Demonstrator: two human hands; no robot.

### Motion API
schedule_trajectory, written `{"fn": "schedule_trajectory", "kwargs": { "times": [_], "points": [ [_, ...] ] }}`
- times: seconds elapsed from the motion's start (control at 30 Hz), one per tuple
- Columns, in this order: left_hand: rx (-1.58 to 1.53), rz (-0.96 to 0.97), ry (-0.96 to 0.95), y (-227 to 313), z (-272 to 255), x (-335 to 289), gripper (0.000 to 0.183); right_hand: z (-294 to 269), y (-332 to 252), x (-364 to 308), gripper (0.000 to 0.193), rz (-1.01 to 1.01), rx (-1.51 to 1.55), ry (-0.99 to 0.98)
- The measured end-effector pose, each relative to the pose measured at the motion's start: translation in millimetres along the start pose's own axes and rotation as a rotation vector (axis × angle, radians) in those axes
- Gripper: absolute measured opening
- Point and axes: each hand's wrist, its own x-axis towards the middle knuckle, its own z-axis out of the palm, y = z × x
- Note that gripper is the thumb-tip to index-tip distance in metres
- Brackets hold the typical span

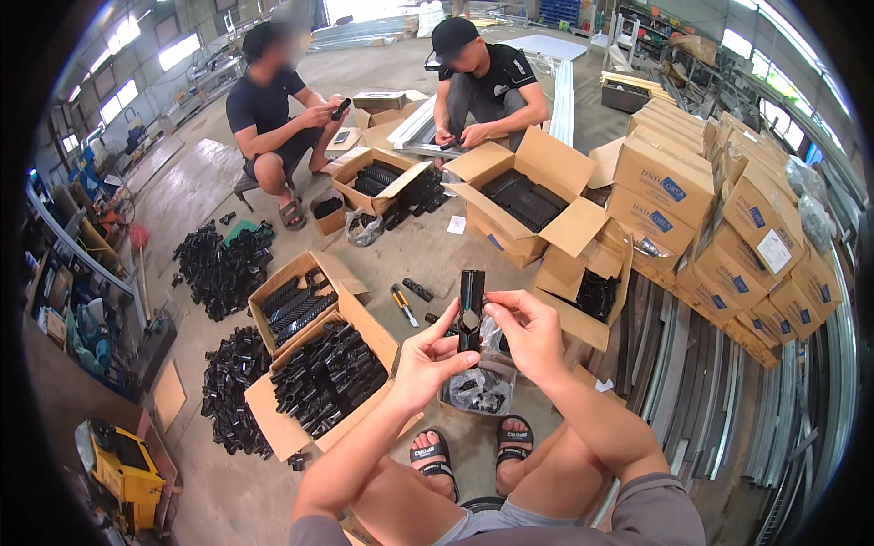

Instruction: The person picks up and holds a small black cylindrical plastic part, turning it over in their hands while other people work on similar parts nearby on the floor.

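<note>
Upright in front of me is a glossy black bracket-like part [471, 305] with an opening near its middle. My left hand [428, 359] is closed around its lower end, fingers behind and thumb across the front. At its right edge, my right hand [528, 332] makes a pinch; anything small between those fingertips is hidden. Below my hands sits a small container with a clear plastic bag [478, 389] of dark small pieces. An open carton [259, 409] full of similar black parts stands to the left of my forearm.
A yellow-handled utility knife [403, 303] lies on the floor beside a loose black part [418, 290]. Piles of black parts [223, 268] are at left. Open cartons [555, 205] and stacked boxes [665, 187] stand at right, near long metal profiles [710, 391]. Two people [492, 82] crouch or sit opposite, handling parts.
</note>
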Motion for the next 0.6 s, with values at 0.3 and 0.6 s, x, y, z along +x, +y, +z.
{"fn": "schedule_trajectory", "kwargs": {
  "times": [0.3,0.6],
  "points": [
    [0.027,0.014,0.000,-15,-10,2,0.086,3,3,-1,0.017,0.092,0.036,0.019],
    [0.090,0.014,-0.007,-13,-9,1,0.085,-1,0,-5,0.022,0.072,-0.061,-0.006]
  ]
}}
